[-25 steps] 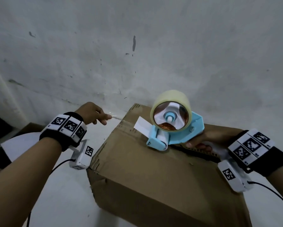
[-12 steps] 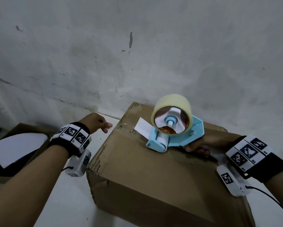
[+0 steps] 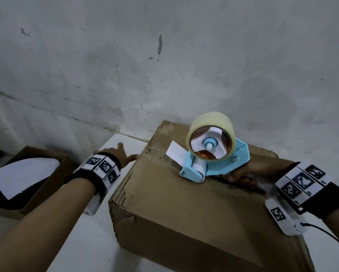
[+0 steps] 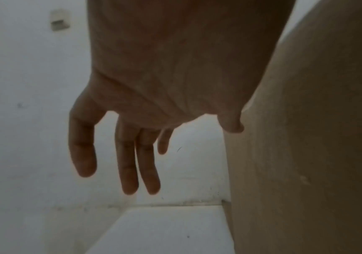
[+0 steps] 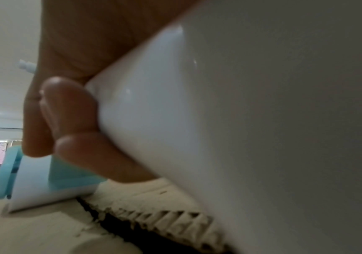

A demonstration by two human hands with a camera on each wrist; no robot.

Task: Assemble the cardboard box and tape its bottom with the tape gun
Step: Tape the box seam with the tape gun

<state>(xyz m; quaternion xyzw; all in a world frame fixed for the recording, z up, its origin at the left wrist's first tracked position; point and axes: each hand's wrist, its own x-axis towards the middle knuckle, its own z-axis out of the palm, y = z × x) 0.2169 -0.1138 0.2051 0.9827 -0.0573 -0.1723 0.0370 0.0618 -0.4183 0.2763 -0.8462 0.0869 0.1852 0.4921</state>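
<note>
A brown cardboard box [image 3: 184, 209] lies on a white surface, its flaps closed on top with a dark seam [image 3: 241, 183] between them. A light-blue tape gun [image 3: 213, 160] with a roll of clear tape [image 3: 210, 132] rests nose-down on the seam. My right hand [image 3: 243, 171] grips its handle [image 5: 175, 120], fingers [image 5: 71, 111] curled round it. A strip of tape [image 3: 157, 152] runs from the gun to the box's left edge. My left hand [image 3: 121, 156] is beside the box's left side [image 4: 306, 154], fingers [image 4: 127, 163] straight, thumb at the top edge.
A grey stained wall [image 3: 164, 55] stands close behind the box. At the left sits an open cardboard tray [image 3: 52, 177] holding a white sheet [image 3: 23, 173]. White floor [image 3: 86, 242] lies in front of and left of the box.
My left hand let go of the tape end, dropped and moved right to the box's left side, opening its fingers. The tape gun and right hand stayed nearly still.
</note>
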